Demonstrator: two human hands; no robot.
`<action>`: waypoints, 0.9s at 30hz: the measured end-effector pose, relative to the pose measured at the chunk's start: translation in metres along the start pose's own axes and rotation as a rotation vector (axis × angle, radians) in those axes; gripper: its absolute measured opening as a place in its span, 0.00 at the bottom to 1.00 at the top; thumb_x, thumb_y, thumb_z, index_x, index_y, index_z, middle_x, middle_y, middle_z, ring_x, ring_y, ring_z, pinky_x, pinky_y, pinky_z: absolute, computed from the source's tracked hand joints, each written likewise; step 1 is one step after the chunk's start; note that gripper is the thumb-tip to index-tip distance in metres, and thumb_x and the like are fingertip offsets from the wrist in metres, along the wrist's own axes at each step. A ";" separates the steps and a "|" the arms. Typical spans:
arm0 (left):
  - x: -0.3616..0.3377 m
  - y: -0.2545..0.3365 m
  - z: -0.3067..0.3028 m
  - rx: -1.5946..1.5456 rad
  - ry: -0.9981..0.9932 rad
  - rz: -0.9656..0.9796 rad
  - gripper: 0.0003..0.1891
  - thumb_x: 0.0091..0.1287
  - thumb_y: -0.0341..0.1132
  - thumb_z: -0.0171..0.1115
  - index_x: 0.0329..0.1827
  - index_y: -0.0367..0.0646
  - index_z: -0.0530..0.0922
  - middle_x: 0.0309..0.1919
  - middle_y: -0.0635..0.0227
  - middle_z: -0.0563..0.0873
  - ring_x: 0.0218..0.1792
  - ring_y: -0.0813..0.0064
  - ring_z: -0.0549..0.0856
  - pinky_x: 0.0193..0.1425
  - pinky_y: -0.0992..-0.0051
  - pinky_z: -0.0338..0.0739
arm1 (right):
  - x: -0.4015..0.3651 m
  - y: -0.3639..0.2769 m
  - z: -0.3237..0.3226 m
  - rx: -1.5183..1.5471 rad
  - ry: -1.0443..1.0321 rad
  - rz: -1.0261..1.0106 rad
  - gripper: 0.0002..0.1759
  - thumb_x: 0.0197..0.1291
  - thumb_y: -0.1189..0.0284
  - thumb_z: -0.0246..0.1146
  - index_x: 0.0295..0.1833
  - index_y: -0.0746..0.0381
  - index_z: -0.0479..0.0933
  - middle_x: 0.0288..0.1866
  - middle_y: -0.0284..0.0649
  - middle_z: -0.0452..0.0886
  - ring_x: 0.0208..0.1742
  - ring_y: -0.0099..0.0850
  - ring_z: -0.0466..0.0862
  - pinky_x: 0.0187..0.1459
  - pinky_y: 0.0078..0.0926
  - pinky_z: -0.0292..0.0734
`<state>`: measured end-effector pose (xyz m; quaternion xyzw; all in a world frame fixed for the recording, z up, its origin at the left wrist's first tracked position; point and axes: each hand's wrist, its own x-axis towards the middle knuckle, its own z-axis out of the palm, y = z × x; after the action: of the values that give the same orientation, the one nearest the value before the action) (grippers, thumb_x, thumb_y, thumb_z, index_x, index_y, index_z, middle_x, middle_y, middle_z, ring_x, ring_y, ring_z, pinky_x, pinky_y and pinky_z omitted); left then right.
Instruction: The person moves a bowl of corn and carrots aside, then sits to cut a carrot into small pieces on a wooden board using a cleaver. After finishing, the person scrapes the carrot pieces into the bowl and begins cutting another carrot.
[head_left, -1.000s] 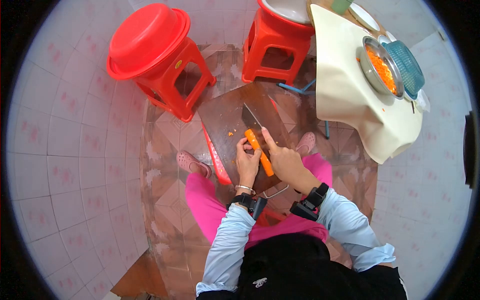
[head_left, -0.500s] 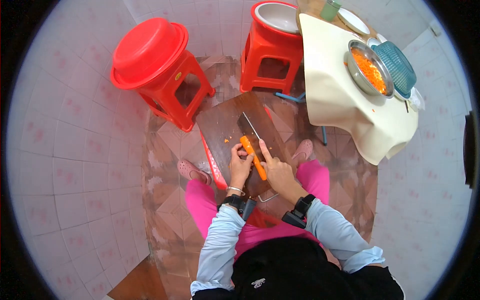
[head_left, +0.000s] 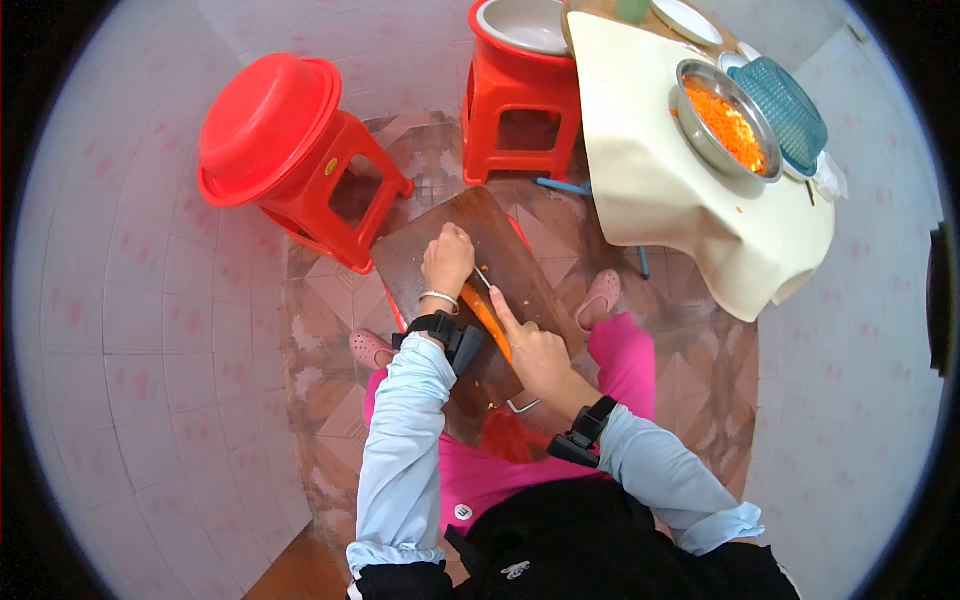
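My right hand [head_left: 535, 355] is wrapped round the handle of a kitchen knife [head_left: 483, 277], with the index finger stretched forward along it. Only a narrow strip of the blade shows, since my left hand [head_left: 449, 258] covers the far part. The left fingers are curled in over the blade area, and whatever they grip is hidden. Between the two hands a peeled orange carrot [head_left: 486, 318] lies lengthwise on the dark wooden cutting board [head_left: 540, 290]. Small orange bits are scattered on the board.
A steel bowl [head_left: 693, 128] of chopped orange pieces stands on the cloth-covered table [head_left: 640, 190] at right, beside a teal basket [head_left: 790, 115]. Two red stools [head_left: 345, 215] stand beyond the board, one bearing an upturned red basin [head_left: 265, 125], the other a white-lined basin [head_left: 525, 27].
My left hand has left the carrot and moved forward, over the knife blade. My right hand still grips the knife and has shifted slightly left. The view has shifted a little.
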<state>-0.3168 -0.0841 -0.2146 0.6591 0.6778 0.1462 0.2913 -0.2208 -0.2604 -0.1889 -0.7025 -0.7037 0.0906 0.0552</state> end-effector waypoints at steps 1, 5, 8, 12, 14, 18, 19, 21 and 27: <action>0.002 -0.005 0.001 -0.009 -0.005 -0.003 0.16 0.69 0.42 0.47 0.46 0.43 0.78 0.39 0.39 0.83 0.45 0.38 0.82 0.51 0.47 0.75 | 0.002 -0.002 -0.001 0.003 -0.027 -0.012 0.48 0.54 0.76 0.59 0.78 0.48 0.45 0.22 0.44 0.78 0.19 0.38 0.82 0.21 0.35 0.79; 0.002 -0.015 0.011 -0.077 0.016 0.047 0.15 0.69 0.41 0.46 0.43 0.42 0.79 0.38 0.46 0.84 0.44 0.42 0.82 0.50 0.50 0.74 | 0.001 -0.001 0.001 0.056 -0.048 -0.016 0.48 0.53 0.77 0.59 0.78 0.47 0.45 0.22 0.44 0.77 0.18 0.38 0.82 0.20 0.36 0.78; 0.001 -0.013 0.018 -0.087 0.050 0.081 0.15 0.68 0.39 0.46 0.40 0.41 0.80 0.36 0.46 0.85 0.42 0.43 0.83 0.49 0.51 0.75 | -0.004 0.004 0.004 0.081 -0.046 -0.009 0.48 0.53 0.78 0.59 0.78 0.48 0.46 0.21 0.43 0.75 0.18 0.38 0.81 0.19 0.36 0.77; -0.008 -0.017 0.009 -0.179 0.006 0.116 0.15 0.70 0.40 0.46 0.42 0.40 0.79 0.36 0.40 0.83 0.41 0.38 0.82 0.47 0.47 0.74 | -0.010 0.000 0.009 0.090 -0.003 -0.015 0.47 0.54 0.79 0.58 0.78 0.48 0.47 0.20 0.42 0.73 0.17 0.39 0.80 0.18 0.37 0.77; -0.015 -0.009 0.006 -0.175 0.051 0.140 0.15 0.69 0.40 0.46 0.42 0.40 0.79 0.35 0.41 0.83 0.40 0.38 0.82 0.46 0.47 0.74 | -0.015 0.000 0.012 0.094 0.008 -0.008 0.47 0.54 0.79 0.58 0.78 0.48 0.47 0.20 0.42 0.72 0.16 0.38 0.80 0.18 0.37 0.77; -0.019 -0.011 0.012 -0.142 0.074 0.146 0.14 0.69 0.39 0.47 0.41 0.40 0.79 0.34 0.41 0.83 0.39 0.39 0.82 0.46 0.47 0.74 | -0.018 0.005 0.022 0.085 0.056 -0.022 0.47 0.53 0.79 0.58 0.78 0.48 0.48 0.20 0.41 0.71 0.16 0.38 0.79 0.18 0.36 0.77; -0.020 -0.008 0.012 -0.135 0.084 0.138 0.14 0.69 0.39 0.47 0.41 0.40 0.79 0.34 0.41 0.83 0.39 0.39 0.82 0.46 0.47 0.75 | -0.017 0.006 0.021 0.089 0.075 -0.025 0.47 0.53 0.79 0.58 0.78 0.48 0.48 0.20 0.40 0.71 0.16 0.37 0.79 0.18 0.35 0.77; -0.018 -0.005 0.010 -0.128 0.099 0.140 0.14 0.69 0.39 0.47 0.41 0.39 0.79 0.34 0.41 0.83 0.39 0.39 0.82 0.46 0.47 0.75 | -0.016 0.005 0.018 0.079 0.076 -0.020 0.47 0.53 0.78 0.59 0.78 0.48 0.48 0.20 0.41 0.72 0.16 0.37 0.80 0.18 0.35 0.77; 0.012 -0.033 0.022 -0.201 0.024 0.157 0.17 0.68 0.40 0.44 0.38 0.40 0.80 0.36 0.44 0.84 0.42 0.39 0.82 0.49 0.48 0.74 | 0.000 -0.003 0.004 0.076 0.039 -0.046 0.47 0.53 0.77 0.59 0.78 0.49 0.48 0.20 0.42 0.73 0.16 0.36 0.80 0.18 0.34 0.76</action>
<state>-0.3301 -0.0799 -0.2536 0.6759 0.6095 0.2436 0.3352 -0.2248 -0.2611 -0.1921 -0.6851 -0.7146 0.1023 0.0973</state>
